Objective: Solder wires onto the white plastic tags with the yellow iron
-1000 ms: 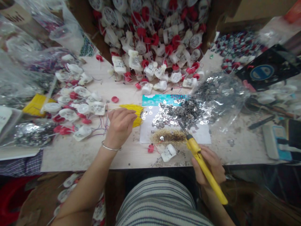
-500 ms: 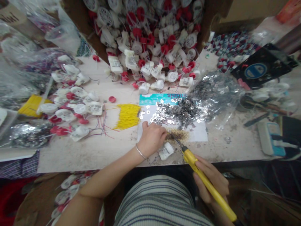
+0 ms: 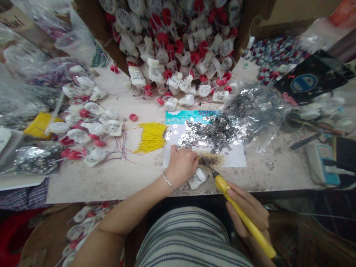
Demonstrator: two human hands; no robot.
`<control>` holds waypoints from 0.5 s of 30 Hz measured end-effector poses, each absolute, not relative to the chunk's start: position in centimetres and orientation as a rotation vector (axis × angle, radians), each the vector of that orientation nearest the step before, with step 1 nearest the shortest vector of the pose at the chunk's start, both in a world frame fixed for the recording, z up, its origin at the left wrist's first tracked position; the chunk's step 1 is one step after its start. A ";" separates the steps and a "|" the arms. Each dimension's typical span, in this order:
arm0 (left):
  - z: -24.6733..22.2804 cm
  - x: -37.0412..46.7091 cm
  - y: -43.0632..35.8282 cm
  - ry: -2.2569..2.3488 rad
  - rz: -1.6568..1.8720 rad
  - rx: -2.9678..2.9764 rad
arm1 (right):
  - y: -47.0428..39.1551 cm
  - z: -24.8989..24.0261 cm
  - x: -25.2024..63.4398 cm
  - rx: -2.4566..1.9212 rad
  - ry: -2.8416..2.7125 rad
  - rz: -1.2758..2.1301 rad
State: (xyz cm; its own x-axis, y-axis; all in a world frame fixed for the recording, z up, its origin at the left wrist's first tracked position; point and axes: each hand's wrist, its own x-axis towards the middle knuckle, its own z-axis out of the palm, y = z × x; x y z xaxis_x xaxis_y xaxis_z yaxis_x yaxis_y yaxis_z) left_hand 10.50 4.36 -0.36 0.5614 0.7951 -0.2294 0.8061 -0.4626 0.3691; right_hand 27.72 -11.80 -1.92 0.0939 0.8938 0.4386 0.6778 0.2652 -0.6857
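Soldering iron (image 3: 244, 216), gripped by right hand (image 3: 255, 208), could slip left, burning left hand (image 3: 182, 167). What that holds, I cannot tell.

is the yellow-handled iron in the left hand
No, the right hand grips the yellow-handled iron, while the left hand is near its tip.

Metal pieces (image 3: 219, 128) behind soldering iron (image 3: 241, 212)
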 end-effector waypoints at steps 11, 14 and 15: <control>-0.6 9.7 4.5 1.279 -0.054 2.266 | -10.4 -3.4 25.7 -1.513 -1.253 0.401; 0.3 9.1 4.1 1.290 -0.029 2.255 | -7.8 -4.1 24.0 -1.383 -1.276 0.437; 0.7 9.0 3.8 1.270 0.011 2.246 | -6.9 -4.2 23.5 -1.356 -1.286 0.371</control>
State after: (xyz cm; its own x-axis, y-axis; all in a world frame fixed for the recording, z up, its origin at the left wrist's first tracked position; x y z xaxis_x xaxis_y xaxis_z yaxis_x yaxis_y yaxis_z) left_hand 9.04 3.82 0.65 0.5524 0.7935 -0.2553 0.7890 -0.3989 0.4673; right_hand 23.53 -6.89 -4.23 0.3448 0.8221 0.4531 0.4538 0.2766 -0.8471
